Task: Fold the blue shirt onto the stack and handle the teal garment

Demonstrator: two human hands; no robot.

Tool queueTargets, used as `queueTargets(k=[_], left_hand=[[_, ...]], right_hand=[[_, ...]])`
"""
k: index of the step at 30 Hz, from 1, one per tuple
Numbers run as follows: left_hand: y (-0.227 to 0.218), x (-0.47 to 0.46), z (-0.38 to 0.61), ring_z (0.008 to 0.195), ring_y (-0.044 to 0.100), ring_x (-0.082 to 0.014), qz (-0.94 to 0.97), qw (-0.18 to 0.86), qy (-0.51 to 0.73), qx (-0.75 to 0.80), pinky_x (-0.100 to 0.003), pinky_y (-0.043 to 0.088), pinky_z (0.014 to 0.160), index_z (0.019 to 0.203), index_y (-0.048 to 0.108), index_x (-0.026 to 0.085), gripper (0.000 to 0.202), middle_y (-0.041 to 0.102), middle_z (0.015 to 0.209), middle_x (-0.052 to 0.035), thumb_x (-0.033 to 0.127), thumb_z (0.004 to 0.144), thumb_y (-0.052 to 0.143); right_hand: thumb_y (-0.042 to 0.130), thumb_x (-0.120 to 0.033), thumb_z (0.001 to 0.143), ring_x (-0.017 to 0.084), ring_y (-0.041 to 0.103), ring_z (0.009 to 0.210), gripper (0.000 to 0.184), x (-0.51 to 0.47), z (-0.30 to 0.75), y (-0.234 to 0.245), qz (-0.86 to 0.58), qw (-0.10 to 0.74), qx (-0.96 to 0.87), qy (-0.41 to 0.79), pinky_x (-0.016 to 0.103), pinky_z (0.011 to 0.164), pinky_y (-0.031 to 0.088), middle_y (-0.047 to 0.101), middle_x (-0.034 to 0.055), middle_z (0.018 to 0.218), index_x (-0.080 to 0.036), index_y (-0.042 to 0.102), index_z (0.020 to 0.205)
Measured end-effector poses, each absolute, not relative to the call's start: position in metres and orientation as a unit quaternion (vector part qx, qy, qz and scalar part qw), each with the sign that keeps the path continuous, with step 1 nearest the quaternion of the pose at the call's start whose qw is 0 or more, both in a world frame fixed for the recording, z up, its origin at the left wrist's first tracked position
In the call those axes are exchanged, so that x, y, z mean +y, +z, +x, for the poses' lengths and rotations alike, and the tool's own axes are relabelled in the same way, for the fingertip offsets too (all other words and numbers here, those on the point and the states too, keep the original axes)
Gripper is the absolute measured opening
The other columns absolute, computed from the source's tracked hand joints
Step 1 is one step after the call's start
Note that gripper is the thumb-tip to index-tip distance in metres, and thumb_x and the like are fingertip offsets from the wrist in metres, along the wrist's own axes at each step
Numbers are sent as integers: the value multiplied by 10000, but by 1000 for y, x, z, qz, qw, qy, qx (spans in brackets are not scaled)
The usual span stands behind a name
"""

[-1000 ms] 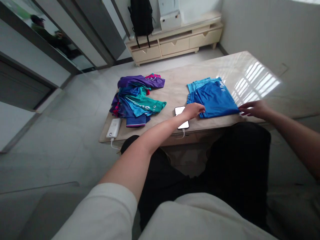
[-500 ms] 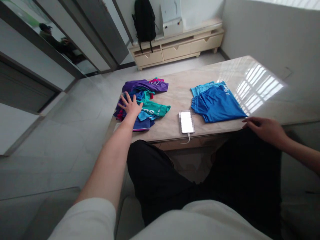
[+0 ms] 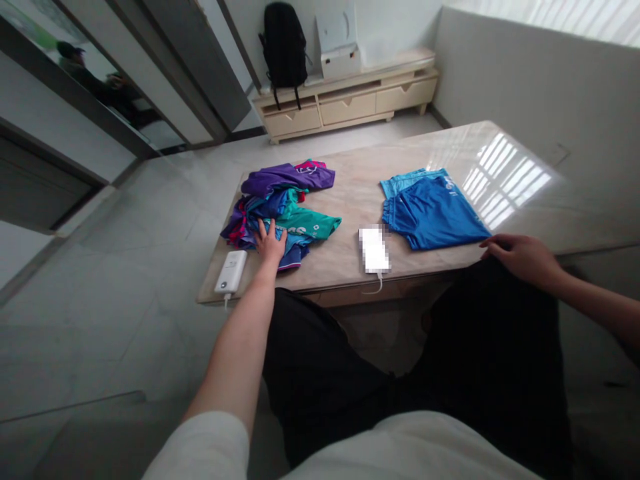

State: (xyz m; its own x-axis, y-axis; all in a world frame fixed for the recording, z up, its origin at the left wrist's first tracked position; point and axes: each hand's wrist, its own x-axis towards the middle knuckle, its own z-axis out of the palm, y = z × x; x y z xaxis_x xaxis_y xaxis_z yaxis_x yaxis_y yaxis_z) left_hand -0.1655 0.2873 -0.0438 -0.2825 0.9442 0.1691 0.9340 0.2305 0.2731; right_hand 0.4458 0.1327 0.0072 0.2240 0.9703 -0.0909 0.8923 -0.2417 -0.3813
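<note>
A loose heap of purple, teal, blue and pink garments (image 3: 285,200) lies on the left part of the marble table (image 3: 350,193). My left hand (image 3: 271,243) rests on the near edge of that heap, fingers stretched onto a blue piece. A folded stack of blue shorts (image 3: 435,213) lies to the right. My right hand (image 3: 523,257) sits at the table's near edge just right of the stack, fingers loosely curled, holding nothing that I can see.
A white power bank (image 3: 231,271) lies at the table's near left corner. A phone (image 3: 375,249) with a cable sits between the heap and the stack. A cream sideboard (image 3: 345,100) with a black backpack (image 3: 285,43) stands behind. My dark-trousered legs are below.
My left hand went from the folded blue stack over to the heap, then slid back to the heap's near edge. My right hand drew back to the table edge.
</note>
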Motion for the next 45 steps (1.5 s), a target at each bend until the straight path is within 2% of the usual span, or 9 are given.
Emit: queueTargets(k=[10, 15, 18, 20, 23, 25, 28, 36, 45], left_hand=[[-40, 285, -163, 1525, 296, -429, 598, 12, 165, 784, -583, 322, 1215, 1590, 422, 254, 647, 142, 1745, -95, 489, 994, 512], [-31, 283, -150, 1577, 143, -440, 602, -56, 167, 779, -702, 127, 1241, 1588, 397, 156, 667, 158, 1732, -169, 405, 983, 527], [-26, 286, -135, 1607, 85, -368, 667, -131, 176, 711, -632, 65, 1288, 1617, 329, 130, 692, 130, 1740, -150, 247, 962, 517], [-26, 290, -125, 1616, 86, -319, 724, -130, 177, 654, -575, 58, 1311, 1641, 287, 159, 697, 147, 1743, -107, 194, 969, 469], [-36, 299, -115, 1599, 184, -285, 781, -71, 157, 600, -533, 117, 1315, 1617, 364, 183, 635, 345, 1683, -90, 152, 984, 403], [-44, 305, -113, 1530, 347, -281, 797, -37, 142, 586, -496, 244, 1281, 1555, 476, 177, 587, 509, 1580, -105, 122, 977, 397], [-54, 310, -116, 1365, 525, -281, 799, -26, 135, 585, -429, 396, 1183, 1467, 581, 158, 522, 627, 1454, -123, 115, 969, 428], [-50, 307, -118, 1186, 547, -350, 781, -58, 141, 606, -452, 456, 1036, 1416, 634, 187, 456, 679, 1232, -164, 174, 997, 453], [-50, 305, -120, 1121, 552, -334, 771, -54, 149, 617, -440, 472, 986, 1224, 742, 213, 353, 675, 1129, -151, 230, 1020, 455]], right_hand=[[593, -287, 929, 210, 632, 783, 237, 131, 448, 7, -771, 131, -602, 161, 329, 735, 366, 782, 85, 907, -195, 808, 966], [573, -323, 909, 211, 635, 752, 275, 132, 451, 2, -771, 132, -603, 157, 325, 712, 374, 784, 81, 889, -199, 808, 981], [547, -381, 881, 222, 642, 766, 313, 134, 454, -2, -772, 129, -603, 150, 314, 695, 385, 778, 58, 885, -226, 808, 957], [528, -420, 866, 226, 647, 769, 340, 135, 455, -3, -771, 129, -606, 148, 309, 685, 392, 775, 45, 871, -237, 805, 940], [509, -448, 856, 220, 656, 770, 362, 136, 455, -3, -765, 129, -613, 148, 305, 689, 406, 777, 31, 858, -243, 799, 926], [505, -448, 855, 219, 664, 788, 363, 135, 455, -3, -763, 129, -616, 148, 304, 703, 415, 781, 27, 870, -245, 798, 924], [503, -446, 855, 225, 670, 802, 367, 135, 456, -3, -763, 129, -616, 148, 308, 707, 417, 787, 29, 891, -245, 799, 935], [512, -440, 860, 225, 669, 806, 355, 135, 456, -3, -764, 126, -615, 151, 306, 706, 415, 790, 31, 896, -244, 797, 936], [506, -448, 853, 220, 656, 781, 373, 135, 455, -2, -766, 121, -613, 151, 307, 684, 405, 784, 38, 881, -238, 800, 945]])
